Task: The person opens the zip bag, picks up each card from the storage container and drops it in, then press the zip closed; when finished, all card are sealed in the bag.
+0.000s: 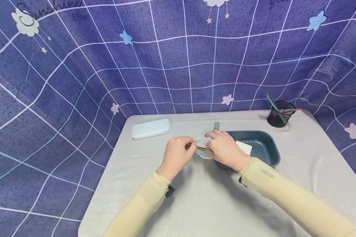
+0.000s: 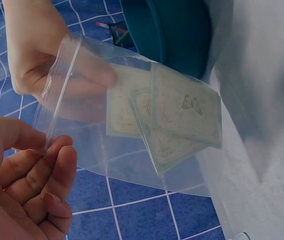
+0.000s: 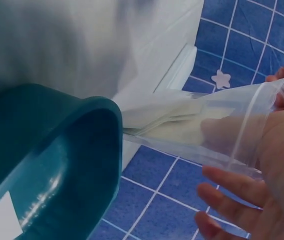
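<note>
A clear zip bag [image 2: 131,165] hangs between my hands, with several square cards [image 2: 187,112] fanned out inside; a butterfly is printed on one. My left hand [image 1: 179,150] pinches the edge of the bag's mouth between thumb and fingers. From the other side, my right hand [image 1: 225,147] reaches into the mouth. Through the plastic, a digit of it [image 3: 224,131] overlaps the cards' near edge, while its other fingers [image 3: 232,205] spread loosely outside the bag. Head-on, the cards show mainly as a thin gold edge between the hands.
A dark teal tray [image 1: 268,144] stands beside my right hand, holding a white card [image 1: 244,147]. Behind that hand lies a small grey rectangular object [image 1: 216,125]. A pale blue case [image 1: 151,129] is at the back left, and a black mesh pen holder [image 1: 279,118] at the back right.
</note>
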Demonstrator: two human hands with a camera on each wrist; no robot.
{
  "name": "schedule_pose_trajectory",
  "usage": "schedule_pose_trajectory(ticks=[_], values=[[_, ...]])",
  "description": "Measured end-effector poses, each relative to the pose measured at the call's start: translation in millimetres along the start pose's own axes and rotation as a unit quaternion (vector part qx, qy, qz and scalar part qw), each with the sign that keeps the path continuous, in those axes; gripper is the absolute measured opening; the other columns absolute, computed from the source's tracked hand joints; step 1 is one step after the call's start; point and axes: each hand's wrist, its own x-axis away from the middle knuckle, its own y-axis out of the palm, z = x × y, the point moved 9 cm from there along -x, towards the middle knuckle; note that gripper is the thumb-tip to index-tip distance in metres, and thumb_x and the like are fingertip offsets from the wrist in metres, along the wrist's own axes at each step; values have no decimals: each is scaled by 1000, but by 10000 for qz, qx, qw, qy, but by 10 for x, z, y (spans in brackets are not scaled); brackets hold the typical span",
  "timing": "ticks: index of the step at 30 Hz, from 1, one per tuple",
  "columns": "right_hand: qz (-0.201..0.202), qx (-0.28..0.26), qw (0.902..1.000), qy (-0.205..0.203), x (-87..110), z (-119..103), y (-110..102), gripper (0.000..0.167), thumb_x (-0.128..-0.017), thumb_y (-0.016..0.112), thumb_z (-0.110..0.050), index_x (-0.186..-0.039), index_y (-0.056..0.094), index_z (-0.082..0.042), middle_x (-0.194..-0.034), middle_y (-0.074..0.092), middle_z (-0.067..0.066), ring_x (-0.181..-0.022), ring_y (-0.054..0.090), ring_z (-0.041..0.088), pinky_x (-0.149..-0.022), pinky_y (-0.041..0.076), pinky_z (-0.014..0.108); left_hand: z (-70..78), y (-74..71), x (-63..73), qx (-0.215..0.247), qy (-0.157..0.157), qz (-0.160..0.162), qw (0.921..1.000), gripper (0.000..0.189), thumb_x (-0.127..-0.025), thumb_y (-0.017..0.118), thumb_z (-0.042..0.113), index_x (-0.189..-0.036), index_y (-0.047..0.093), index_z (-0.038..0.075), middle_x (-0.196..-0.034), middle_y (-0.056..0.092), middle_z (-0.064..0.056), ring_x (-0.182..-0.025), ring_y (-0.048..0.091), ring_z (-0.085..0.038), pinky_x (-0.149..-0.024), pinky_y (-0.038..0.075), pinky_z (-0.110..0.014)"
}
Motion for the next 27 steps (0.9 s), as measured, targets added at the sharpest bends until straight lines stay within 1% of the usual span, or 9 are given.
schedule_pose_trajectory(ticks=[4,7,13,17,21,27], values=[[-192,78,9998,48,-13,-1,30,25,-79,81,-2,-65,72,-19,-113,73,11,-103,65,32,-81,52,52,-6,3,1,11,-22,-7,10000,10,-90,72,12,-82,78,13,-74,71,6,-65,63,-8,-64,52,-30],[-252,81,9996,80,-18,4,40,25,-79,84,-3,-65,72,-20,-111,73,9,-101,65,31,-80,52,51,-12,3,0,43,-47,-13,10000,11,-90,71,11,-81,78,13,-73,70,6,-65,63,-8,-64,52,-30],[-164,46,9998,38,-6,0,31,23,-78,86,-5,-67,74,-21,-108,73,8,-98,66,31,-74,52,49,-9,2,1,61,-38,3,10000,11,-89,71,11,-81,78,13,-73,70,6,-65,62,-8,-64,51,-30],[-83,-95,9999,48,11,9,-7,21,-79,85,-6,-70,74,-21,-108,73,7,-99,66,30,-75,52,51,-17,3,-1,56,-61,-8,10000,11,-89,72,10,-81,78,13,-73,70,6,-65,62,-8,-64,51,-30],[108,-249,9996,-31,28,4,-105,15,-79,84,-6,-75,76,-19,-104,71,5,-97,65,29,-76,52,49,-24,3,-4,58,-72,-10,10000,11,-89,72,11,-81,78,13,-73,70,6,-65,62,-9,-65,51,-31],[699,-474,9960,-288,52,-39,-329,11,-82,79,-5,-80,75,-14,-95,69,0,-87,65,24,-74,54,44,-29,-19,5,101,-56,84,9999,11,-89,71,11,-81,78,14,-75,71,5,-66,63,-9,-64,52,-30]])
